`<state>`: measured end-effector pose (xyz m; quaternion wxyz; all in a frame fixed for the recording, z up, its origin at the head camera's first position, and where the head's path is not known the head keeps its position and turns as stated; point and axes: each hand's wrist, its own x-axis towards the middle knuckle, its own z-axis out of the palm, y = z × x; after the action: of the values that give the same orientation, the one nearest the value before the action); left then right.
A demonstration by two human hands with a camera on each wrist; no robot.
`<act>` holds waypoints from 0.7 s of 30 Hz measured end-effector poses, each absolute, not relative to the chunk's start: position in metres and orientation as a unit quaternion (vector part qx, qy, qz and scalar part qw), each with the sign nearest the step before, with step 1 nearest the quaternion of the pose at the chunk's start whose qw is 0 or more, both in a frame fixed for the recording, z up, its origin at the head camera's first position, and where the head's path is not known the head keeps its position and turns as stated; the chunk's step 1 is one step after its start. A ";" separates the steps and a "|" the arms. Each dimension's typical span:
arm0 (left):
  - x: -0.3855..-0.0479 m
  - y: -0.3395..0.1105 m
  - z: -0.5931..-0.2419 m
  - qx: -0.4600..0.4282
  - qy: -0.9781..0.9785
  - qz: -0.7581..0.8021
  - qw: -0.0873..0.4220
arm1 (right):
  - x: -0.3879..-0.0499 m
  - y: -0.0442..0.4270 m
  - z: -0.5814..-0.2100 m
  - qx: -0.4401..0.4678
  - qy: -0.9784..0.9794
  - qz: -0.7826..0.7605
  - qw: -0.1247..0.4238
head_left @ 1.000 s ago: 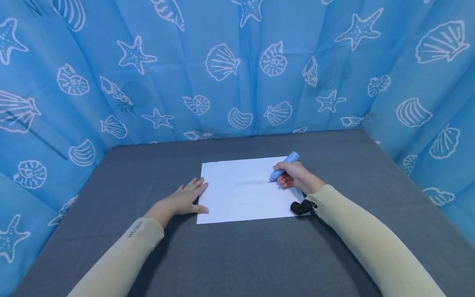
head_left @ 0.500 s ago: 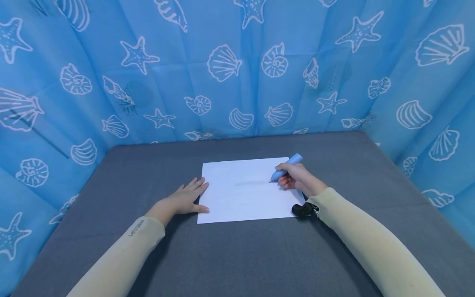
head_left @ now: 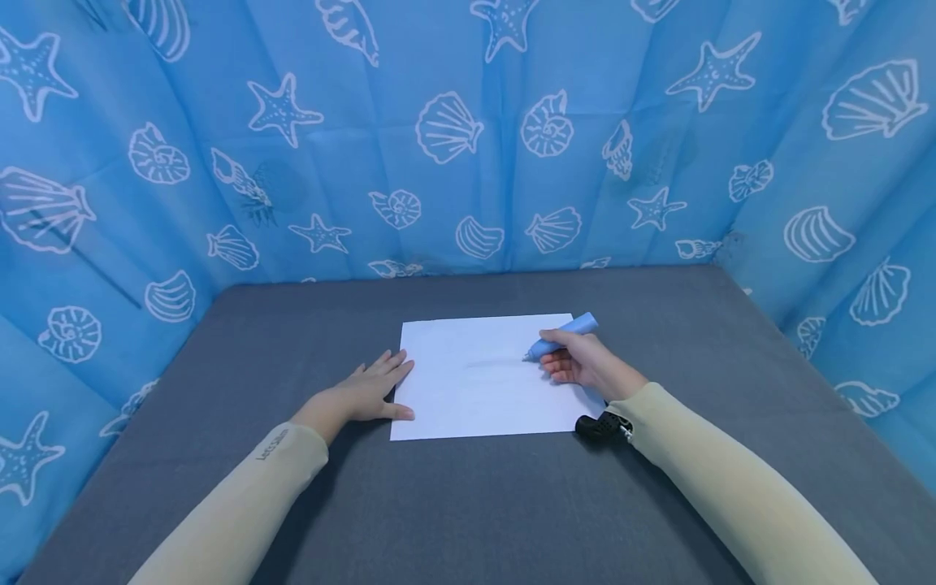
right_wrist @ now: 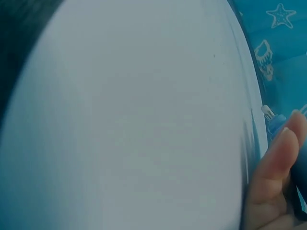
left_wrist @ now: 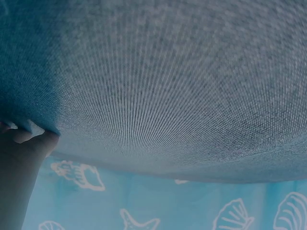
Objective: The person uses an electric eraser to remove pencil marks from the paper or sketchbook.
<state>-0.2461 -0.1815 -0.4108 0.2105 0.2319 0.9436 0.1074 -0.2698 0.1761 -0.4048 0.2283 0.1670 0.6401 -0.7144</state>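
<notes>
A white sheet of paper lies on the table. My left hand rests with spread fingers on its left edge, the thumb near the lower left corner. My right hand pinches a thick light-blue pen above the sheet's right part. The pen leans over, its narrow tip pointing left and down. In the right wrist view the pale tip stands out beyond the fingers; whether it touches the paper I cannot tell. A faint grey streak, mark or shadow, shows left of the tip.
Dark grey cloth covers the table. A blue curtain with white shells and starfish closes off the back and sides. A small black device sits at my right wrist, over the paper's lower right corner.
The pen has tipped flatter and its tip has shifted slightly left, the right hand turning with it. The left hand keeps its place on the paper. The head view has shifted a little.
</notes>
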 end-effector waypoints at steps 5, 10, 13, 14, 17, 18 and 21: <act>-0.246 -0.180 -0.409 0.232 0.944 0.106 0.212 | -0.269 0.177 -0.406 0.169 0.641 -0.713 0.230; -0.246 -0.180 -0.409 0.228 0.945 0.102 0.213 | -0.265 0.172 -0.408 0.170 0.657 -0.709 0.194; -0.246 -0.179 -0.408 0.228 0.944 0.103 0.213 | -0.263 0.169 -0.410 0.173 0.670 -0.701 0.170; -0.246 -0.179 -0.408 0.228 0.944 0.102 0.214 | -0.263 0.168 -0.410 0.175 0.674 -0.699 0.163; -0.246 -0.179 -0.408 0.228 0.944 0.104 0.214 | -0.263 0.166 -0.410 0.178 0.681 -0.693 0.154; -0.246 -0.180 -0.408 0.229 0.944 0.104 0.214 | -0.263 0.166 -0.411 0.180 0.682 -0.692 0.154; -0.245 -0.180 -0.408 0.231 0.943 0.106 0.213 | -0.263 0.165 -0.412 0.188 0.678 -0.693 0.155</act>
<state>-0.2447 -0.1798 -0.4078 0.2129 0.2310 0.9434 0.1061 -0.2634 0.1647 -0.4116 0.1549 0.1882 0.6781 -0.6933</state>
